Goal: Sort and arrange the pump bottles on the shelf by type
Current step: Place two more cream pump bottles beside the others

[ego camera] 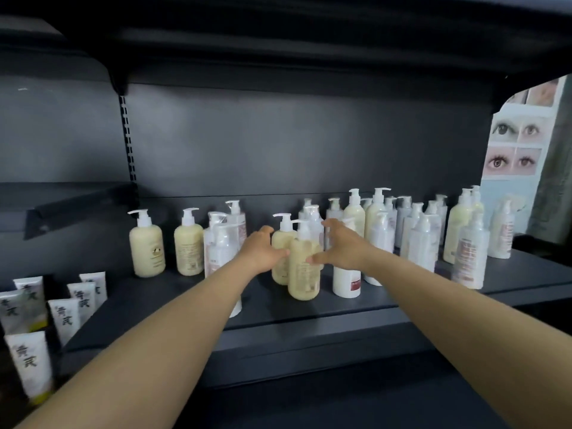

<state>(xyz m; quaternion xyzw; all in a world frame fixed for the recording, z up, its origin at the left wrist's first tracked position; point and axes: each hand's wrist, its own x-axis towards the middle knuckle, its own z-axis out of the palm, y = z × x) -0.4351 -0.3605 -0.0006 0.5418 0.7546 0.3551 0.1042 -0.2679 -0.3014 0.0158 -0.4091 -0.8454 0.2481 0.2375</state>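
cream pump bottle (304, 270) flanked by outstretched left hand (263, 250), right hand (340, 247), fingers spread, relaxed

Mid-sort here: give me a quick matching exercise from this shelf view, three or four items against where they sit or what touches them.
Items:
1. front cream bottle
2. far-left cream bottle
3. white tubes
4. eye poster

Places:
A. lower left, off the shelf
B. between both hands
C. right of the shelf
D. alone at the row's left end

Pairs: 1-B, 2-D, 3-A, 4-C
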